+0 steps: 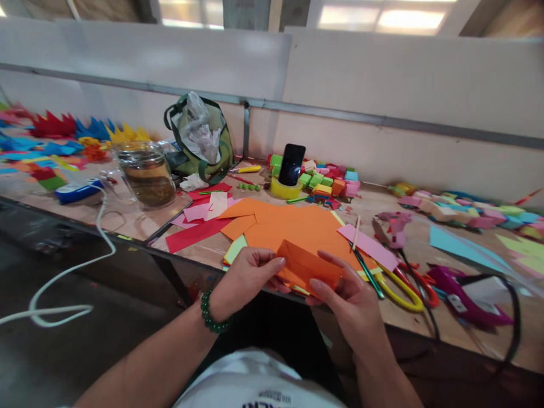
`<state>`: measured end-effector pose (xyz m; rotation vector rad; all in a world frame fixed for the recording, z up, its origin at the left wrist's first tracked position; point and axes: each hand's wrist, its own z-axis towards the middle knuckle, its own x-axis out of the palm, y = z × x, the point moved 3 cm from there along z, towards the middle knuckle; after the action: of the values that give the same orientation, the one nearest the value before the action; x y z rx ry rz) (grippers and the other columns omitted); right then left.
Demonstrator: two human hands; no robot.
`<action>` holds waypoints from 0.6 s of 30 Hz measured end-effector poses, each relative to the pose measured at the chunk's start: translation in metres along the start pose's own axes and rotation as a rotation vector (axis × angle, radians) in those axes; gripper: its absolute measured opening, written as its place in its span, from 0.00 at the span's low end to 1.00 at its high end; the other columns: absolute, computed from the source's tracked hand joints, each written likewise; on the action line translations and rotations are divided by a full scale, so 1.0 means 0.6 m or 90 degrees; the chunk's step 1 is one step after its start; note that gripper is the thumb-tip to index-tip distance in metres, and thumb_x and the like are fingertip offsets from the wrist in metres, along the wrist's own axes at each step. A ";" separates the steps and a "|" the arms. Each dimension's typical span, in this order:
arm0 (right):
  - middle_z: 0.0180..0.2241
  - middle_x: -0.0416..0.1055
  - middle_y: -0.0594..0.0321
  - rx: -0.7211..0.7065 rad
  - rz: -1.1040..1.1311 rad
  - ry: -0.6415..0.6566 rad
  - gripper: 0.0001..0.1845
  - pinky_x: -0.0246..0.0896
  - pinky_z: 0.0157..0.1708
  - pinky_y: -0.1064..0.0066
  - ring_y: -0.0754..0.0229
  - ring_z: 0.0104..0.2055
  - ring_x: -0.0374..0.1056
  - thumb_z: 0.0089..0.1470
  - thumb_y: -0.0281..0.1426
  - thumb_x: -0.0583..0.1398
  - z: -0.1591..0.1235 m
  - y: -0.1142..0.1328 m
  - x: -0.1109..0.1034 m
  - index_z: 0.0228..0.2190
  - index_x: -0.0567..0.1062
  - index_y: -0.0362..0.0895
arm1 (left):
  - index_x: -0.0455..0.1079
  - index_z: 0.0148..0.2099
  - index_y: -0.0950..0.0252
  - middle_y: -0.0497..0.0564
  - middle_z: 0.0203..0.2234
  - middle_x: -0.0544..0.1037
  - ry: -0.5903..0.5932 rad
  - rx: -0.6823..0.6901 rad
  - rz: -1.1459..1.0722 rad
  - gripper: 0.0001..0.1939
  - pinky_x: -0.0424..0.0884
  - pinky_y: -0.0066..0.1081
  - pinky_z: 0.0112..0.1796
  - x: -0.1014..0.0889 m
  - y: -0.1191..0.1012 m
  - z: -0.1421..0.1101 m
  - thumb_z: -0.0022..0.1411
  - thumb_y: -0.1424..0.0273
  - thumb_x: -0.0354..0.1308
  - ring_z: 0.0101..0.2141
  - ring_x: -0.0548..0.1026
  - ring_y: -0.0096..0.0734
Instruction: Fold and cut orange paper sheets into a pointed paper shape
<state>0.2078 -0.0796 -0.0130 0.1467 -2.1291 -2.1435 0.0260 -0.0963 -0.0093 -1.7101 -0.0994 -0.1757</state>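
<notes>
Both my hands grip one piece of creased orange paper (304, 263) at the table's front edge. My left hand (250, 277), below a green bead bracelet (211, 313), pinches its left end between thumb and fingers. At the other end, my right hand (351, 292) has its thumb on the near face and its fingers behind. Just beyond lies a large stack of orange sheets (293, 224). Pink and red strips (198, 232) spread to its left. A pink strip (369, 247) and yellow-handled scissors (402, 292) are close to my right hand.
A phone (292, 164) leans in a yellow tape roll (285, 189), with folded paper blocks (317, 180) around it. A glass jug of liquid (147, 175) and a green bag (221, 141) stand left. Two glue guns, pink (395, 226) and purple (467, 297), lie right with dark cords.
</notes>
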 end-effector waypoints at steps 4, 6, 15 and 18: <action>0.16 0.63 0.76 -0.010 0.028 -0.021 0.34 0.74 0.22 0.74 0.66 0.18 0.69 0.38 0.36 0.71 0.000 0.001 0.005 0.49 0.71 0.44 | 0.74 0.32 0.70 0.50 0.22 0.79 -0.004 0.010 -0.010 0.18 0.70 0.19 0.23 0.000 0.001 0.000 0.50 0.58 0.65 0.21 0.78 0.26; 0.17 0.66 0.75 -0.006 0.053 -0.029 0.34 0.74 0.22 0.74 0.66 0.19 0.69 0.38 0.35 0.71 -0.001 0.003 0.009 0.48 0.71 0.44 | 0.74 0.32 0.69 0.49 0.22 0.79 -0.010 0.009 -0.015 0.16 0.70 0.18 0.23 0.001 0.000 -0.001 0.50 0.59 0.65 0.21 0.78 0.26; 0.20 0.72 0.71 0.003 0.057 -0.018 0.31 0.75 0.24 0.71 0.64 0.21 0.69 0.36 0.35 0.72 0.007 -0.003 0.005 0.44 0.73 0.44 | 0.74 0.32 0.69 0.49 0.21 0.79 -0.026 0.006 -0.022 0.16 0.68 0.18 0.22 0.004 -0.004 -0.001 0.50 0.60 0.65 0.21 0.78 0.27; 0.26 0.76 0.65 -0.014 0.052 -0.012 0.29 0.75 0.23 0.70 0.61 0.25 0.72 0.37 0.34 0.72 0.013 -0.011 -0.002 0.43 0.74 0.43 | 0.74 0.32 0.69 0.50 0.21 0.78 -0.016 0.010 -0.011 0.15 0.68 0.18 0.23 0.006 -0.004 -0.003 0.52 0.60 0.64 0.23 0.78 0.27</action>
<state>0.2079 -0.0719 -0.0195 0.0371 -2.0828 -2.1296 0.0290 -0.0979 -0.0061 -1.6964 -0.1344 -0.1663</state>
